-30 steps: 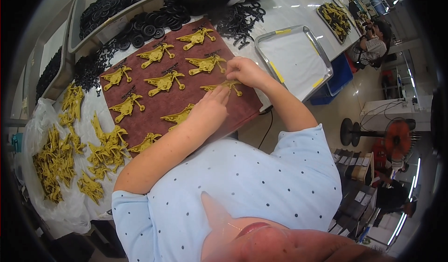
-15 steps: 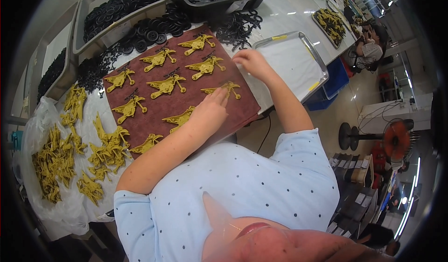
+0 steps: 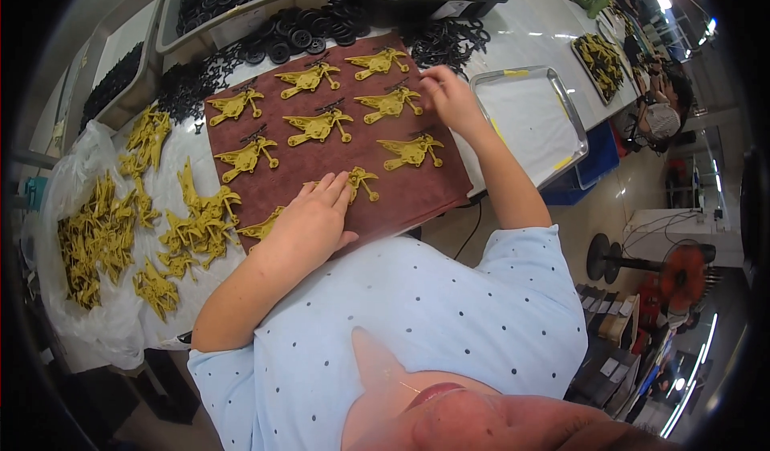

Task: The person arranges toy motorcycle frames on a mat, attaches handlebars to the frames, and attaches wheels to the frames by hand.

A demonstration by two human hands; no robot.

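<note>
Yellow plastic pieces shaped like toy motorbike bodies (image 3: 318,125) lie in rows on a dark red cloth mat (image 3: 433,180). Those in the far rows have small black parts at their upper edge. My left hand (image 3: 309,217) rests over a yellow piece (image 3: 363,184) in the near row, its fingers stretched out flat and hiding most of that piece. Beyond the mat's right edge, my right hand (image 3: 455,104) hangs with fingers curled together near a far-right yellow piece (image 3: 391,104). Whatever its fingertips hold, if anything, is hidden.
Heaped yellow pieces (image 3: 96,238) lie on clear plastic sheeting (image 3: 60,186) at left. Behind the mat are black wheels (image 3: 301,38), small black parts (image 3: 449,43), a grey bin (image 3: 241,27) and a black bin (image 3: 469,8). A metal tray (image 3: 581,134) stands at right; a person (image 3: 666,114) sits beyond.
My left hand has moved left and nearer, from the right-hand piece to one beside it, uncovering the first. My right hand stays beside the mat's far right edge. The whole view has shifted.
</note>
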